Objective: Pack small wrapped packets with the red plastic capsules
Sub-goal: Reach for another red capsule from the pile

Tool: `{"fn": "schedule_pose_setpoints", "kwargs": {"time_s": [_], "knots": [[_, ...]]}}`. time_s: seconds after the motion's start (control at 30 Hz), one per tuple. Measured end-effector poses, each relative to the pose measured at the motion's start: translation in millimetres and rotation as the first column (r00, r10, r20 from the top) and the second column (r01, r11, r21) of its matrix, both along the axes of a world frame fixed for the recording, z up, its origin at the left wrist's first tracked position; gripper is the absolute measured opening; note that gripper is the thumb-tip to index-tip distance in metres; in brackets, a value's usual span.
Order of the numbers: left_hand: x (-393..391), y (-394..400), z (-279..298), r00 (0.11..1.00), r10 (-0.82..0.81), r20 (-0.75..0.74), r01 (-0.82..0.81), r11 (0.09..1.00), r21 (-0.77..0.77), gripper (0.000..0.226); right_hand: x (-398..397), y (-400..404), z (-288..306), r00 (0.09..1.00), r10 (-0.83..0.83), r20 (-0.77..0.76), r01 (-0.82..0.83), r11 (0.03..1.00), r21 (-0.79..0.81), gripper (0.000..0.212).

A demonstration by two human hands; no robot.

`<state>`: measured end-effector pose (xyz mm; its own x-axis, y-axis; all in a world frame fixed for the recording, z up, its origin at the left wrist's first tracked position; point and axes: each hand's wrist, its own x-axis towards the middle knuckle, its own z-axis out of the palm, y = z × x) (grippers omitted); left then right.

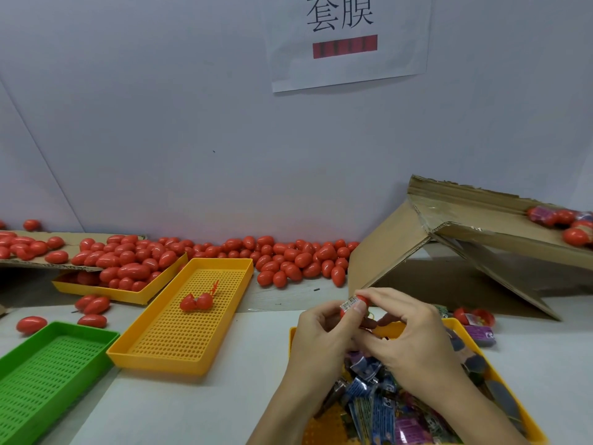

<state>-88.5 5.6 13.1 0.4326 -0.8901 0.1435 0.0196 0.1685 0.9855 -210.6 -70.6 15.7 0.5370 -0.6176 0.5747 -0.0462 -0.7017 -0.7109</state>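
Both hands meet above the near right tray, a yellow one heaped with small wrapped packets in blue, purple and green. The left hand and the right hand together pinch a red capsule between fingertips and thumbs, with a small packet with a printed label pressed against it; whether the packet is partly inside the capsule is hard to tell, since the fingers cover the join.

On the white desk, left of the hands, lies a long yellow perforated tray holding one opened capsule, its two halves side by side. Further left sits a green perforated tray. Behind these, another yellow tray is piled with closed red capsules, and many more lie loose along the wall. A sheet of cardboard leans on the right, with capsules and packets at its upper end. A paper sign hangs on the wall.
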Motion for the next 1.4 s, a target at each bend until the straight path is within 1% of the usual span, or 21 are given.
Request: {"fn": "schedule_pose_setpoints", "kwargs": {"time_s": [0.27, 0.37, 0.5, 0.7, 0.83, 0.97, 1.03, 1.1, 1.13, 1.2, 1.4], "knots": [[0.2, -1.2, 1.7, 0.993, -0.031, -0.113, 0.027, 0.999, -0.037, 0.029, 6.8, 4.3, -6.3, 1.0, -0.023, 0.021, 0.024, 0.999, -0.042, 0.048], [0.5, -1.0, 3.7, 0.973, -0.069, -0.219, 0.063, 0.997, -0.036, 0.031, 5.4, 3.6, -5.1, 1.0, -0.004, 0.023, 0.005, 0.999, -0.033, 0.051], [1.7, 0.2, 5.6, 0.93, -0.113, -0.35, 0.108, 0.994, -0.034, 0.043, 0.4, 2.3, 1.5, 0.999, 0.031, 0.031, -0.03, 0.999, -0.024, 0.058], [1.2, 1.6, 9.8, 0.91, -0.12, -0.397, 0.121, 0.992, -0.022, 0.044, 1.1, 4.1, 3.4, 0.998, 0.002, 0.069, 0.0, 1.0, -0.02, 0.06], [2.3, 0.0, 8.0, 0.906, -0.112, -0.408, 0.113, 0.993, -0.02, 0.043, 2.0, 3.9, 2.8, 0.997, 0.011, 0.074, -0.01, 1.0, -0.018, 0.057], [1.2, 0.2, 5.9, 0.926, -0.067, -0.371, 0.074, 0.997, 0.005, 0.041, 2.8, 3.4, 2.9, 0.997, 0.025, 0.071, -0.024, 1.0, -0.016, 0.057], [0.0, -0.1, 4.6, 0.967, -0.014, -0.255, 0.015, 1.0, 0.002, 0.035, 3.0, 3.6, 3.8, 0.997, 0.033, 0.07, -0.033, 0.999, -0.009, 0.049], [-0.6, 0.3, 4.8, 0.991, 0.078, -0.105, -0.082, 0.996, -0.035, 0.021, 3.2, 2.7, 4.0, 0.998, 0.038, 0.048, -0.038, 0.999, 0.006, 0.04], [-0.5, 1.0, 5.4, 0.992, 0.115, -0.046, -0.118, 0.991, -0.057, 0.019, 3.2, 2.6, 3.6, 0.999, 0.035, 0.041, -0.035, 0.999, 0.006, 0.04], [-0.8, 2.3, 6.0, 0.992, 0.123, 0.031, -0.121, 0.99, -0.073, 0.023, 3.0, 2.3, 2.1, 0.999, 0.015, 0.032, -0.015, 1.0, 0.007, 0.045], [-2.3, 2.6, 4.6, 0.992, 0.122, 0.035, -0.12, 0.991, -0.057, 0.025, 3.6, 1.0, -4.3, 0.999, -0.035, 0.007, 0.035, 0.999, -0.006, 0.057]]}}
